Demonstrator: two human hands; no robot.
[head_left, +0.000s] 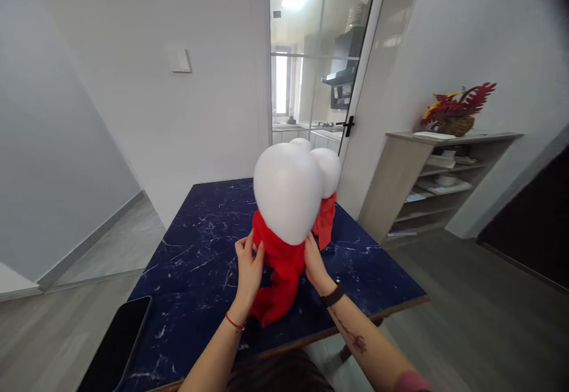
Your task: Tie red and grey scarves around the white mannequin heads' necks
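A large smooth white egg-shaped form (288, 187), like a balloon or a foam head, stands upright on the table in front of me. A red scarf (284, 264) is wrapped around its lower part, with a loose end hanging toward me onto the tabletop. At the scarf's left edge, my left hand (249, 261) has its fingers closed on the cloth. My right hand (315, 261) holds the scarf on the right side, just under the white form, its fingertips partly hidden. Behind stands a smaller white form (328, 169) with a red cloth (326, 223) below it.
The blue marbled table (200, 226) carries a black phone (118, 344) at its near left corner. A third white form (301, 143) shows at the back. Beyond are a glass door (296, 77) and, right, a shelf unit (382, 184) with a basket of red leaves (457, 122).
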